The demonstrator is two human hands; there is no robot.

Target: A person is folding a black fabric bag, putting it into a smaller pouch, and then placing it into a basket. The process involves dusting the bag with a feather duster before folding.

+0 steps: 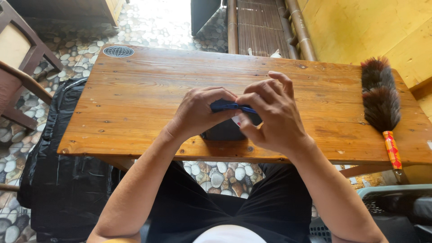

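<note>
At the centre of the frame, the left hand (198, 112) and the right hand (270, 114) meet over a small dark blue object (230, 107). Both grips are clamped on it from opposite sides. The object sits just above the wooden counter (135, 90), near its lower edge. A feather duster (381, 101) lies at the right of the frame, well apart.
</note>
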